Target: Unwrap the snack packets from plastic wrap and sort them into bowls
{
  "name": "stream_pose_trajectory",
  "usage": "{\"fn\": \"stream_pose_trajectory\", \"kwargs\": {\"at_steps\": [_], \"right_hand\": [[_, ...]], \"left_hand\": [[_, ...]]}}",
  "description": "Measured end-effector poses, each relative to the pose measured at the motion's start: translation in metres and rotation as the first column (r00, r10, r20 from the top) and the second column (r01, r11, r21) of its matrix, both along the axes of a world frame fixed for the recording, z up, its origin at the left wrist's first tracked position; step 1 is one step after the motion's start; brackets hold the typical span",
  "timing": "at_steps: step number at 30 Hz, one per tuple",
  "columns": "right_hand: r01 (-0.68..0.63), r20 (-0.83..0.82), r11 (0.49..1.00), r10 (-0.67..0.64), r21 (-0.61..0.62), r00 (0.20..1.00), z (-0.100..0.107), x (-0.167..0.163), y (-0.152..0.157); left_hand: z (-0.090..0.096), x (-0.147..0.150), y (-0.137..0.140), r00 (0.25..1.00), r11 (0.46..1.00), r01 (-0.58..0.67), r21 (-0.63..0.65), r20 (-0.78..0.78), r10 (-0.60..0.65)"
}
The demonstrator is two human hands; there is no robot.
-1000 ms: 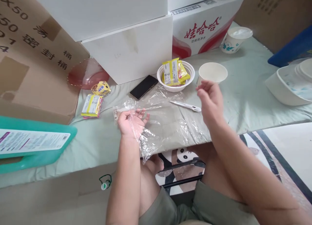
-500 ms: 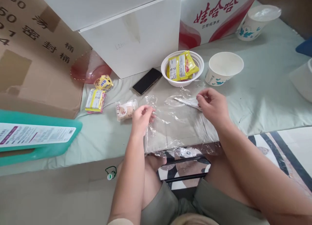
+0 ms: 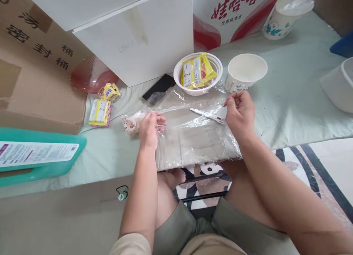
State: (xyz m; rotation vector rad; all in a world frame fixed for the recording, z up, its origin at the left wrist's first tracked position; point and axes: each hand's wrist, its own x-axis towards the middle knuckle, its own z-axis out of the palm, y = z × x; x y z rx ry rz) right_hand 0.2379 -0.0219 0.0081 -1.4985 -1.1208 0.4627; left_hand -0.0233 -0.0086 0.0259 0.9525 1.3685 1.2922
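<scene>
A clear plastic sheet or bag (image 3: 193,142) is spread over the front of the table, stretched between my hands. My left hand (image 3: 150,130) is closed on its left side, fingers curled, close to a small wrapped snack (image 3: 132,123). At the sheet's upper right, my right hand (image 3: 241,111) pinches the edge between thumb and fingers. A slim white tool with a narrow tip, like a utility knife (image 3: 208,116), lies by the right fingers; I cannot tell whether it is over or under the plastic.
Behind the plastic are a black phone (image 3: 159,88), a white bowl (image 3: 219,69) of yellow packets, and a paper cup (image 3: 246,73). Yellow and pink packets (image 3: 100,112) sit to the left, near a green container (image 3: 55,166). Boxes (image 3: 143,41) line the back.
The plastic is now flatter and drawn out wider between my hands, and its far edge partly covers the phone. My left hand's fingers are less tightly bunched. The whole view has shifted slightly.
</scene>
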Motion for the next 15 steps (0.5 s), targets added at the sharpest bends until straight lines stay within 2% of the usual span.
{"fn": "stream_pose_trajectory", "kwargs": {"at_steps": [3,8,10,12,15], "right_hand": [[-0.012,0.009,1.0,0.012,0.001,1.0,0.001,-0.001,-0.001],[0.014,0.037,1.0,-0.014,-0.005,0.999,0.0,-0.001,-0.002],[0.004,0.054,1.0,-0.004,-0.004,0.999,-0.002,0.0,-0.001],[-0.014,0.051,1.0,0.014,0.003,0.999,-0.006,0.003,0.0],[-0.039,0.014,0.999,0.038,0.011,0.999,-0.011,0.008,0.002]], "left_hand": [[-0.002,-0.004,-0.005,0.984,0.985,0.159,-0.065,-0.069,-0.163],[-0.005,-0.005,-0.01,0.961,0.962,0.271,0.024,-0.06,-0.269],[-0.007,-0.004,-0.01,0.967,0.978,0.21,-0.011,-0.143,-0.21],[-0.008,-0.004,-0.009,0.974,0.995,0.098,-0.036,-0.201,-0.104],[-0.006,-0.006,-0.007,0.986,1.0,0.007,0.013,-0.168,-0.005]]}}
